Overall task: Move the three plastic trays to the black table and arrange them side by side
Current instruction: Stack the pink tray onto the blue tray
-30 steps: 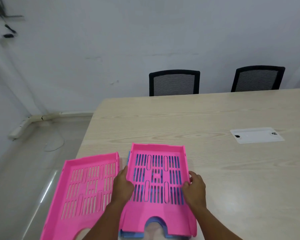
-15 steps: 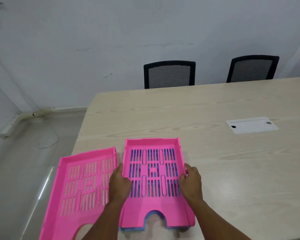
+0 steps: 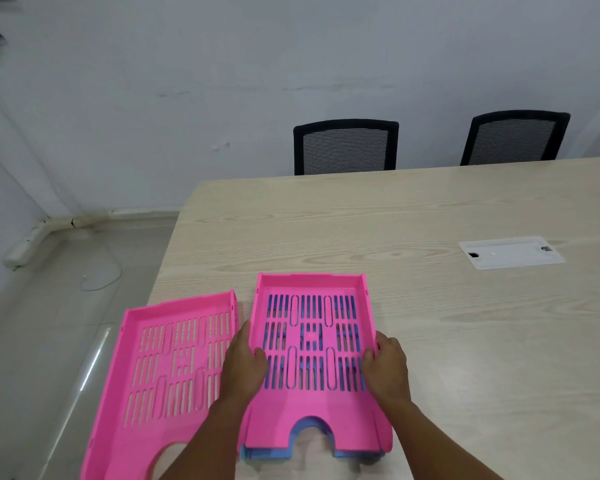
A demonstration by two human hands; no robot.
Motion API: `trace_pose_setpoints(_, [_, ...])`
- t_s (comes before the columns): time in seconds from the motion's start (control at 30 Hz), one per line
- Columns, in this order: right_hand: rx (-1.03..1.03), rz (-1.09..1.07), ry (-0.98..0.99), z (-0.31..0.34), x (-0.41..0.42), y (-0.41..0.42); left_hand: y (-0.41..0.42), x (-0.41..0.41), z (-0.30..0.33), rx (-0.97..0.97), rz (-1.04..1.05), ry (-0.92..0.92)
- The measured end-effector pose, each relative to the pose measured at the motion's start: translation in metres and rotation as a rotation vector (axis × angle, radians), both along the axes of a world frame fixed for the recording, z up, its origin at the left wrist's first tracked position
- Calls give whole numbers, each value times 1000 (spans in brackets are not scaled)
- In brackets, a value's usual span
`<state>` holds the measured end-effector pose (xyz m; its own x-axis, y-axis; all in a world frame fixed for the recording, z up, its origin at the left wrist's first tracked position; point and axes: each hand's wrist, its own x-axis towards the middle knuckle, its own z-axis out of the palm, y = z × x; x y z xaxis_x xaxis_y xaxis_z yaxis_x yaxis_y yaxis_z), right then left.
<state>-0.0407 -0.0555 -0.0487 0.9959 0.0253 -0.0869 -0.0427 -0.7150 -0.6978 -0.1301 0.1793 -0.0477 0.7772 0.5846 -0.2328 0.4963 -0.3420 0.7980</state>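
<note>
Evidently both hands are clamped on the same thing: the left hand (image 3: 245, 362) grips the left wall and the right hand (image 3: 385, 363) grips the right wall of a bright pink slotted plastic tray (image 3: 312, 358), fingers curled over the rims and into the tray, thumbs outside. A hold at mid-length on opposite walls balances the tray, which suits lifting it straight up without tilting.

That tray sits nested on a blue plastic tray (image 3: 305, 453), of which only the front edge and slivers through the slots show. Stacked like this the 2 could travel together, though the grip appears to reach only the pink walls, so I judge the upper one alone would rise.

A second pink slotted plastic tray (image 3: 160, 368) lies flat just beside the stack on the left, apart from it by a narrow gap, overhanging the left edge of the pale wood-grain bench (image 3: 430, 306).

All 3 trays rest on this light bench; no black table is in view, so the move has not started. A white flat cable hatch (image 3: 510, 252) and 2 black mesh-backed chairs (image 3: 345, 147) lie well beyond.
</note>
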Motion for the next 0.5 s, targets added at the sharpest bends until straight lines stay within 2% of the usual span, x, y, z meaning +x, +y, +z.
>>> trace_pose_setpoints(0.3, [38,22,173,-9,-3,-5,-3,-16,-9,-75,32,77])
trace_pose_setpoints(0.5, [21,57,179,2,17,-20,-23,-9,-3,-138,-2,85])
